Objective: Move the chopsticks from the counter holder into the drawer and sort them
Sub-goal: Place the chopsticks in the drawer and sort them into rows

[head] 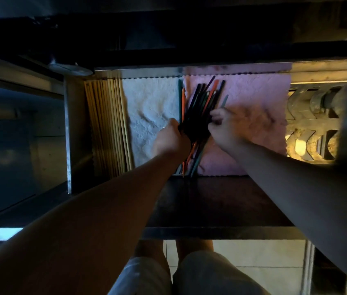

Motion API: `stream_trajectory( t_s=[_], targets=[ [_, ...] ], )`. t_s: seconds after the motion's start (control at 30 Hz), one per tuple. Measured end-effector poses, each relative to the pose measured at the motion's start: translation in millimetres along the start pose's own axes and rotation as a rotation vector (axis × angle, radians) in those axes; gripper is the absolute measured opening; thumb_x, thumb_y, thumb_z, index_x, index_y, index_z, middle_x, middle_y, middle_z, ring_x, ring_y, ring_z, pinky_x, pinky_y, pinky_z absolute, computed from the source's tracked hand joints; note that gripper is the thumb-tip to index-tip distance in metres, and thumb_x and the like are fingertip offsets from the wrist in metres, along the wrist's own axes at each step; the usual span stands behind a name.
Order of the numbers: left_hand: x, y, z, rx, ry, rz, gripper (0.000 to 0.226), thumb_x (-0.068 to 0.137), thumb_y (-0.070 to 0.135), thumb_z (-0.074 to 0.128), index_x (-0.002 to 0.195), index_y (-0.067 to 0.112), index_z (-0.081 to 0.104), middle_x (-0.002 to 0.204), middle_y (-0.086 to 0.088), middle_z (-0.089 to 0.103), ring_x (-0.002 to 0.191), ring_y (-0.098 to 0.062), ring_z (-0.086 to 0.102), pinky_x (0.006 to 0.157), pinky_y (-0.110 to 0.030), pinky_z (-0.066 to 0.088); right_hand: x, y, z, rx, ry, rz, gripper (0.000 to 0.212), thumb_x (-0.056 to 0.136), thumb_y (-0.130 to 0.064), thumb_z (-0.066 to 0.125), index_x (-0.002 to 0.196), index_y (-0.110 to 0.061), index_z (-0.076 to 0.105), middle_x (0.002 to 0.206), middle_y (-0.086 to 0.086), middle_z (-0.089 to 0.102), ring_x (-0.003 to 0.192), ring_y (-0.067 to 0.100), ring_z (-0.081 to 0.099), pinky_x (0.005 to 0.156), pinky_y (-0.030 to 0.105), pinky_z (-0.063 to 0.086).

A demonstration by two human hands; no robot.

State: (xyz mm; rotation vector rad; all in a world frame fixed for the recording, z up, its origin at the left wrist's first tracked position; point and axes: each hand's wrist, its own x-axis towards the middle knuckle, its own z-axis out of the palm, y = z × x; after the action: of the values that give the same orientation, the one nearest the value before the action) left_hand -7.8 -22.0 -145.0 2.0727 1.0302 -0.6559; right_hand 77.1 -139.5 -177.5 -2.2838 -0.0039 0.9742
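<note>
An open drawer [79,128] lies below me, lined with a white towel [149,105] and a pink towel [253,99]. Several pale wooden chopsticks [108,124] lie side by side along its left edge. My left hand [171,139] is closed around a fanned bundle of dark, orange and teal chopsticks [200,105] over the seam between the towels. My right hand [225,124] pinches chopsticks on the bundle's right side; it is blurred. A teal and an orange chopstick [181,99] lie flat to the left of the bundle.
The drawer's dark front edge [211,201] runs under my forearms. A metal grate [308,124] with yellow light behind it sits at the right of the drawer. Dark cabinet faces stand at the left. My knees and tiled floor [253,254] show below.
</note>
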Motion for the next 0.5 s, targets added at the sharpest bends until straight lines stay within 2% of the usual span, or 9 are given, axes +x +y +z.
stream_trajectory(
  t_s=[0.13, 0.2, 0.3, 0.43, 0.5],
  targets=[
    [5.6, 8.5, 6.8, -0.006, 0.056, 0.1, 0.027, 0.09, 0.03, 0.051, 0.114, 0.018, 0.054, 0.095, -0.009, 0.067, 0.085, -0.032, 0.063, 0.071, -0.04, 0.054, -0.4, -1.5, 5.1, 0.027, 0.038, -0.029, 0.034, 0.085, -0.001, 0.057, 0.119, -0.006, 0.06, 0.118, 0.013, 0.062, 0.109, 0.026, 0.06, 0.09, 0.029, 0.048],
    [10.3, 10.7, 8.0, 0.035, 0.078, 0.088, 0.029, 0.093, 0.032, 0.051, 0.118, 0.019, 0.055, 0.1, -0.01, 0.068, 0.091, -0.032, 0.064, 0.072, -0.037, 0.052, -3.4, -1.1, 4.9, 0.003, 0.051, -0.055, 0.034, 0.084, -0.004, 0.058, 0.118, -0.006, 0.06, 0.116, 0.013, 0.064, 0.106, 0.026, 0.061, 0.09, 0.032, 0.05],
    [19.2, 11.4, 7.2, 0.07, 0.088, 0.032, 0.023, 0.095, 0.025, 0.05, 0.113, 0.015, 0.06, 0.104, -0.013, 0.068, 0.096, -0.033, 0.065, 0.07, -0.035, 0.045, -7.7, -0.4, 3.1, -0.025, 0.045, -0.066, 0.037, 0.081, -0.011, 0.057, 0.118, -0.009, 0.061, 0.114, 0.012, 0.066, 0.105, 0.027, 0.062, 0.091, 0.039, 0.052],
    [29.0, 10.3, 3.8, 0.117, 0.037, -0.012, 0.025, 0.091, 0.024, 0.055, 0.107, 0.006, 0.064, 0.102, -0.017, 0.068, 0.097, -0.036, 0.065, 0.066, -0.034, 0.04, -6.5, -2.8, 1.0, -0.033, 0.051, -0.061, 0.034, 0.085, -0.011, 0.056, 0.118, -0.009, 0.061, 0.104, 0.0, 0.065, 0.101, 0.016, 0.061, 0.085, 0.026, 0.048],
    [29.8, 10.5, 2.4, 0.096, 0.013, -0.02, 0.028, 0.09, 0.027, 0.058, 0.106, 0.005, 0.065, 0.095, -0.015, 0.067, 0.091, -0.034, 0.066, 0.063, -0.033, 0.041, -4.6, -4.6, 0.4, -0.049, 0.091, -0.062, 0.031, 0.085, -0.009, 0.057, 0.116, -0.007, 0.061, 0.105, 0.002, 0.066, 0.1, 0.015, 0.061, 0.08, 0.02, 0.043]
  ],
)
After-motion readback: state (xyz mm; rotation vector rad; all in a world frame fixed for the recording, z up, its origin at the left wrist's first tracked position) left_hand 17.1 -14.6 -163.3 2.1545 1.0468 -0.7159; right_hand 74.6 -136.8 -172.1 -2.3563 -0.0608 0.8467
